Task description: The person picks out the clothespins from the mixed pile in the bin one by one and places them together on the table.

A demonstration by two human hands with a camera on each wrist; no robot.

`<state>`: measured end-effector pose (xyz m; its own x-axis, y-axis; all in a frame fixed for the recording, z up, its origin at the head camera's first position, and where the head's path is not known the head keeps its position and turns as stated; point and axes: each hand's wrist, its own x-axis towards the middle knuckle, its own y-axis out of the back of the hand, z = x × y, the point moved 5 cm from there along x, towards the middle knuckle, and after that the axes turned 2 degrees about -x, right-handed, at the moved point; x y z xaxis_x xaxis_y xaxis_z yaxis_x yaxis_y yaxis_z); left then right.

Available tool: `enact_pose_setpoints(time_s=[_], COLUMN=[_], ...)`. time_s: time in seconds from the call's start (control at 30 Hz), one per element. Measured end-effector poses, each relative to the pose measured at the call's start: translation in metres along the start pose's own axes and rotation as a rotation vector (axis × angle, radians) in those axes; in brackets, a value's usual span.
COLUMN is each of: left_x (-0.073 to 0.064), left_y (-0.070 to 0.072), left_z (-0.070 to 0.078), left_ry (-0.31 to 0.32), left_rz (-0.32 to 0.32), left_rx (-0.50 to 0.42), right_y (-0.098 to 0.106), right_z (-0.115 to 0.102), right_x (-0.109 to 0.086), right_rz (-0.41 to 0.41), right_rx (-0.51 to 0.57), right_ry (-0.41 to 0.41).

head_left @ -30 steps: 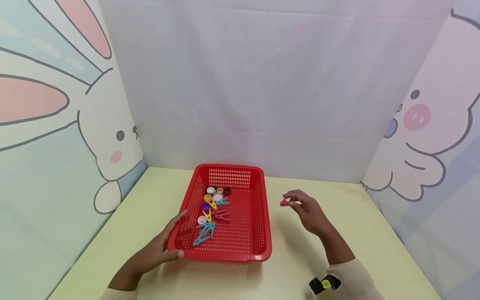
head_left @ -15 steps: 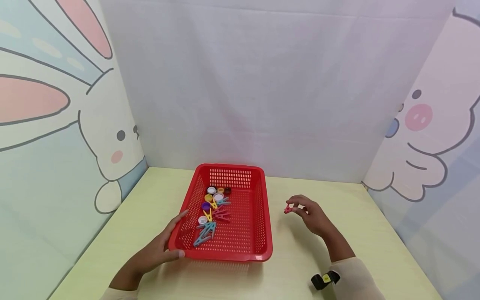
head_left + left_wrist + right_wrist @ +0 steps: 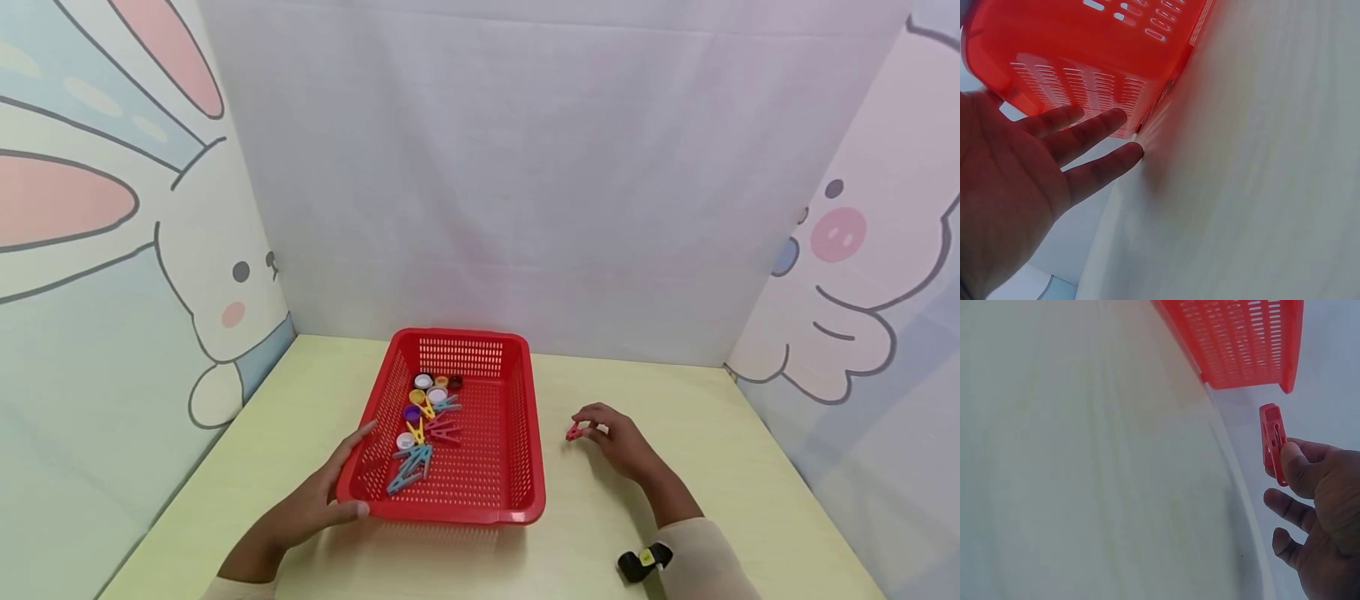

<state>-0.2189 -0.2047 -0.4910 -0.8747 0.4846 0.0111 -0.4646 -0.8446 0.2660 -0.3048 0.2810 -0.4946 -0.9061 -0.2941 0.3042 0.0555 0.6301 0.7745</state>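
Observation:
Pinched between the thumb and a finger of my right hand (image 3: 621, 443) is a red clothespin (image 3: 574, 432). It is held to the right of a red plastic basket (image 3: 536, 433), apart from it. The right wrist view shows the clothespin (image 3: 1270, 440) with its spring side visible. My left hand (image 3: 309, 502) rests at the basket's left side, thumb by the front corner of the rim. In the left wrist view its fingers (image 3: 1100, 174) are straight and spread beside the basket wall (image 3: 1079, 37). Inside the basket lie teal clothespins (image 3: 409, 472), pink clothespins (image 3: 444, 430) and yellow clothespins (image 3: 416, 432).
Several bottle caps lie along the basket's left part, among them a purple cap (image 3: 412, 413), a white cap (image 3: 405, 442) and a yellow cap (image 3: 417, 397). A pale yellow table (image 3: 675, 433) carries the basket. Behind it hangs a white curtain (image 3: 510, 192).
My right hand has come down and nearer with the red clothespin, after shifting slightly right. The clothespin's angle in the fingers has changed. My left hand and the basket have stayed put.

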Motion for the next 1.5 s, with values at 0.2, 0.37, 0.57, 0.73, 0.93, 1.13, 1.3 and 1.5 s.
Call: enact_pose_setpoints(time_s=[0.2,0.37,0.57,0.73,0.93,1.13,1.3,1.5], left_x=[-0.001,-0.001,0.001,0.001,-0.001,-0.001,0.0,0.0], left_y=[-0.001,-0.001,-0.001,0.0,0.001,0.002,0.001,0.001], left_z=[0.003,0.004,0.002,0.003,0.002,0.0,0.0,0.0], left_ry=[0.006,0.007,0.014,0.004,-0.015,-0.007,-0.01,-0.011], left_rz=[0.0,0.005,0.01,0.006,0.003,0.013,0.009,0.006], left_rx=[-0.001,0.009,0.017,0.023,0.046,0.045,0.039,0.038], right_y=[0.0,-0.002,-0.003,-0.006,-0.01,-0.01,-0.01,-0.014], right_z=[0.003,0.006,0.006,0.008,0.01,0.01,0.011,0.015], right_x=[-0.003,-0.005,-0.004,-0.004,-0.003,-0.003,-0.003,-0.003], right_rz=[0.035,0.056,0.043,0.037,0.042,0.06,0.058,-0.002], right_rx=[-0.002,0.004,0.019,0.016,-0.008,-0.006,-0.009,0.005], right_ry=[0.042,0.08,0.064,0.042,0.014,-0.001,-0.064,-0.145])
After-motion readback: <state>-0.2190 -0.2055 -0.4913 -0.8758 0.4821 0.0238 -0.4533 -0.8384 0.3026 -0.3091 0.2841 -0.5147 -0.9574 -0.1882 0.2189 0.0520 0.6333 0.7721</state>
